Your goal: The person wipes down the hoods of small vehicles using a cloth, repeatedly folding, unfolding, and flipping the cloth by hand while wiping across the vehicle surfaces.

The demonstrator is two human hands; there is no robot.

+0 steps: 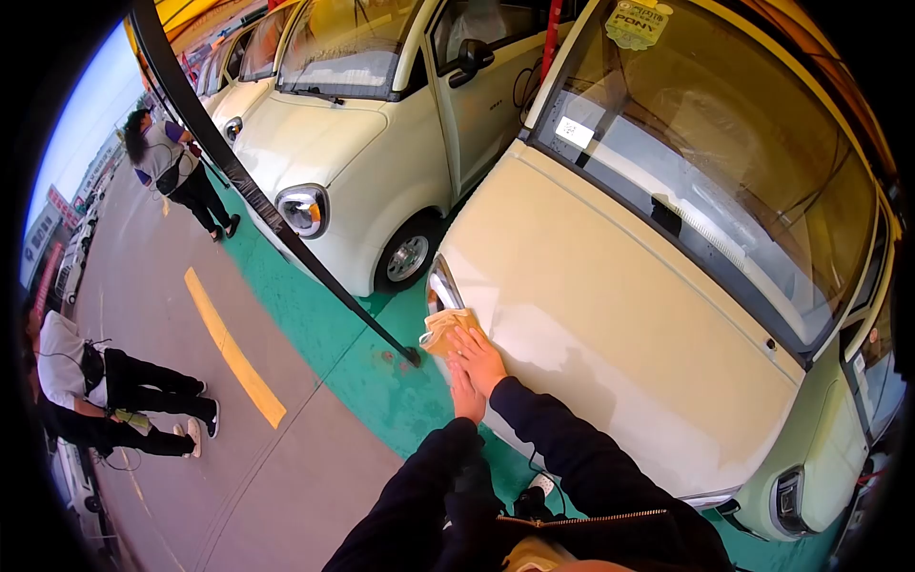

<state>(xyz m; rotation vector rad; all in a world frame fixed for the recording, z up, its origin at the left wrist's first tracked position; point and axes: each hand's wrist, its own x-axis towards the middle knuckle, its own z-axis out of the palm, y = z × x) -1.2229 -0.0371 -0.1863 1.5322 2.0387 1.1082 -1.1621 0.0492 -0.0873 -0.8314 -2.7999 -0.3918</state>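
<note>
A folded tan cloth is pressed against the front corner of a cream car, just below its headlight. My right hand holds the cloth there, its fingers laid over the top of it. Close alongside, my left hand has its fingers stretched toward the cloth's lower edge and partly beneath the right hand. Whether the left fingertips grip any of the cloth is hidden. The bonnet shows a duller, wet-looking patch along its front edge.
A dark slanting pole comes down to the green floor near the headlight. A second cream car stands at the left, a pale green one at the right. Two people, one farther back and one nearer, stand on the pavement.
</note>
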